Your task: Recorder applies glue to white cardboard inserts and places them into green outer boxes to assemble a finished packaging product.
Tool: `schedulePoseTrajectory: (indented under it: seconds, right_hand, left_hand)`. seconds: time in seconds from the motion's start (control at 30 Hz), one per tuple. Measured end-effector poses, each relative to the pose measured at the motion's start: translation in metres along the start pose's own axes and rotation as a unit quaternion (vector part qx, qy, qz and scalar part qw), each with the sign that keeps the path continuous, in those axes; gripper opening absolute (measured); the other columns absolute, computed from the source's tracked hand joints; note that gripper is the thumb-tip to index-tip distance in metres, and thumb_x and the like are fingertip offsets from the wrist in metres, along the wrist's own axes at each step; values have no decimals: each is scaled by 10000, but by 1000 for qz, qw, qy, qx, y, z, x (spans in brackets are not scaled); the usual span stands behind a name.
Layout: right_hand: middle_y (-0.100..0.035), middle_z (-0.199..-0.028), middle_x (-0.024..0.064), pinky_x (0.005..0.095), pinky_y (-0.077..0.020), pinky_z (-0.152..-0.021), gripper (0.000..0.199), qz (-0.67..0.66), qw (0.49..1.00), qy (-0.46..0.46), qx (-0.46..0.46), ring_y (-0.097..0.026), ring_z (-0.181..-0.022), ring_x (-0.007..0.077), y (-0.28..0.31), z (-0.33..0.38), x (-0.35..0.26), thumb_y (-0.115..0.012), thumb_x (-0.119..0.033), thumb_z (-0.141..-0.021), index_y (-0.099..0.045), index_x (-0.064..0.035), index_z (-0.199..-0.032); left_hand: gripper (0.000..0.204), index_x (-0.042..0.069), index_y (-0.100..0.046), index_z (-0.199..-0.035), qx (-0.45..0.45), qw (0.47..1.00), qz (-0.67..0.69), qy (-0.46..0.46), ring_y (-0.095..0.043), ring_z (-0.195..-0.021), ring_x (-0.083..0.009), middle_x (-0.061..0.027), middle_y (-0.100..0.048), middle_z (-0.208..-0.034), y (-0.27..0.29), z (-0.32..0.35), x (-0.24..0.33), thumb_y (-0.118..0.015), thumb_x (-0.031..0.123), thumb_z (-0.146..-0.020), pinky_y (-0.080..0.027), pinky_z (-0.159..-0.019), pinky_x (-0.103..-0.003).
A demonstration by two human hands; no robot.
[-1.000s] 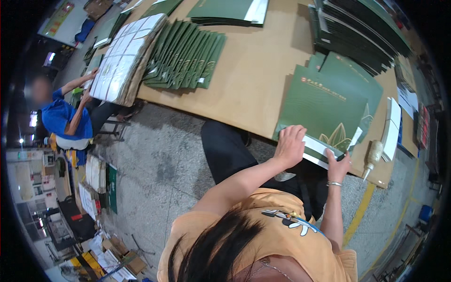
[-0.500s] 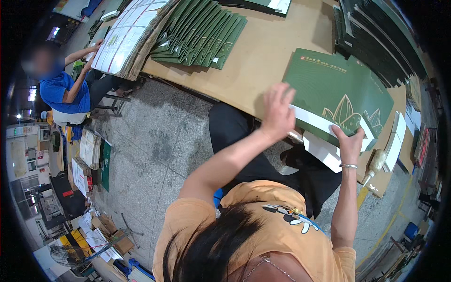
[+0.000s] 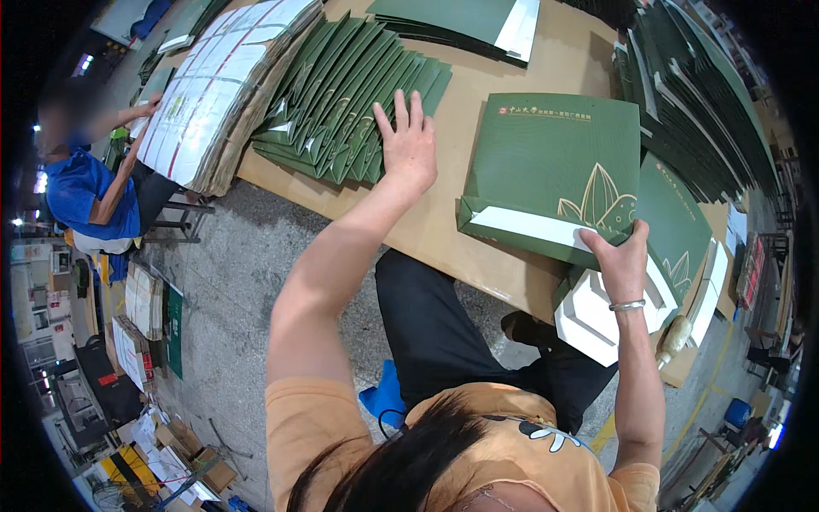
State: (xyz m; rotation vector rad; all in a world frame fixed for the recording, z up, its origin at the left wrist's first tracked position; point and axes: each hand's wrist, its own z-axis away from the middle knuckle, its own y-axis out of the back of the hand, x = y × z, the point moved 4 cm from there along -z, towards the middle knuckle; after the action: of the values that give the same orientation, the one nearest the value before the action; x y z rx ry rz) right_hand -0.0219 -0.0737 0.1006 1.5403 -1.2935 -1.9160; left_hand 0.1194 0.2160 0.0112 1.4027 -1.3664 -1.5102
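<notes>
A flattened green paper bag (image 3: 546, 149) with a gold leaf drawing lies on the table, its white-edged bottom folded toward me. My right hand (image 3: 623, 256) grips that bottom edge at its right corner, thumb on top. Beneath it another green bag (image 3: 678, 226) shows, with an unfolded white-and-green bottom flap (image 3: 589, 320) hanging over the table edge. My left hand (image 3: 409, 145) is held out with fingers spread, over or against the right side of a fanned row of folded green bags (image 3: 328, 94); whether it touches them I cannot tell.
At the far left stands a thick strapped bundle of paper sheets (image 3: 226, 77). More flat green bags (image 3: 461, 21) lie at the back, and a tall stack (image 3: 699, 102) leans at the right. A glue bottle (image 3: 676, 337) lies near the right edge. A co-worker (image 3: 94, 188) sits at left.
My left hand has moved left from the bag's edge to the fanned row. The top bag has shifted left in my right hand, uncovering more of the bag beneath.
</notes>
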Motion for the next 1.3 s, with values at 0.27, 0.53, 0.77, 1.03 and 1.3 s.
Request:
schedulePoseTrajectory:
  seconds: [0.27, 0.53, 0.77, 1.03, 1.3]
  right_hand:
    - [-624, -1007, 248, 338, -511, -798, 719, -78, 995, -32, -45, -644, -896, 301, -67, -20, -46, -847, -302, -661, -450, 127, -1078]
    - [-628, -991, 227, 310, -525, -741, 703, -103, 986, -104, -74, -639, -851, 247, -77, -19, -38, -844, -284, -671, -464, 141, -1081]
    - [-634, -1013, 212, 339, -523, -775, 680, -188, 970, -76, -131, -643, -875, 262, -184, -17, -95, -851, -255, -658, -471, 102, -1094]
    - [-608, -1039, 311, 436, -488, -846, 595, -75, 948, 98, -292, -625, -958, 404, -293, -23, -153, -644, -381, -810, -471, 87, -1134]
    - [-636, -1043, 246, 409, -486, -853, 549, -103, 961, 94, -241, -623, -979, 384, -196, 16, -53, -681, -373, -812, -538, 37, -1148]
  left_hand:
    - [330, 33, -631, -971, 124, 981, 132, -72, -198, -1382, -421, -190, -340, -1445, 43, 0, -40, -633, 38, -641, -97, -1061, -697]
    - [277, -32, -651, -890, 134, 972, 164, -105, -106, -1374, -502, -286, -294, -1435, 89, -5, -72, -631, 102, -650, 16, -1065, -699]
    - [229, 53, -694, -906, 114, 985, 107, -72, -196, -1389, -416, -184, -400, -1419, 49, 8, -69, -637, 128, -697, -61, -1067, -702]
    - [263, 36, -687, -960, 91, 971, 210, -69, -234, -1370, -424, -219, -466, -1339, 12, 13, -58, -598, 88, -717, -52, -1112, -641]
    - [310, -12, -621, -1035, 291, 868, 402, 27, -301, -1328, -441, -219, -496, -1290, 25, 39, -38, -550, 20, -735, -155, -1118, -603]
